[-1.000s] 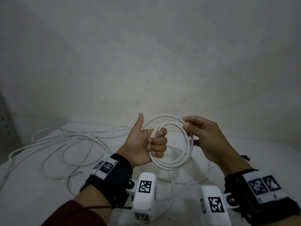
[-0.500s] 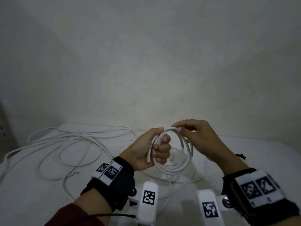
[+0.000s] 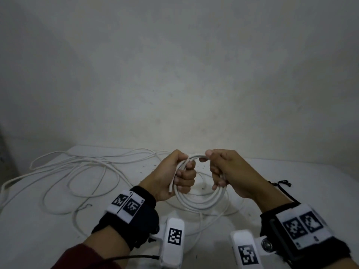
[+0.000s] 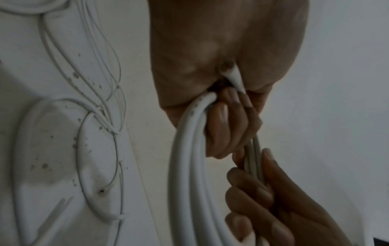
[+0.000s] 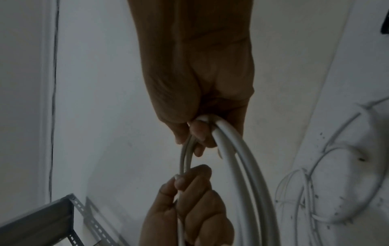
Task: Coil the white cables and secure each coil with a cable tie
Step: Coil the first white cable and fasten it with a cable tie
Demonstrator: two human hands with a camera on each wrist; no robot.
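White cable coil (image 3: 196, 199) held above the desk (image 3: 38, 220), left hand (image 3: 171, 177) clamped on one side, right hand (image 3: 231, 171) on the other. Probably light, springy, smooth; best gripped across all turns. Loose cables (image 3: 77, 167) behind.

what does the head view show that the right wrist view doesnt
Only the head view shows the black wrist straps with square markers and the small black cable tie lying on the white table.

Only the right wrist view shows a grey perforated metal shelf frame.

Both show the left hand and right hand gripping the coiled white cable, with loose white cable spread on the table.
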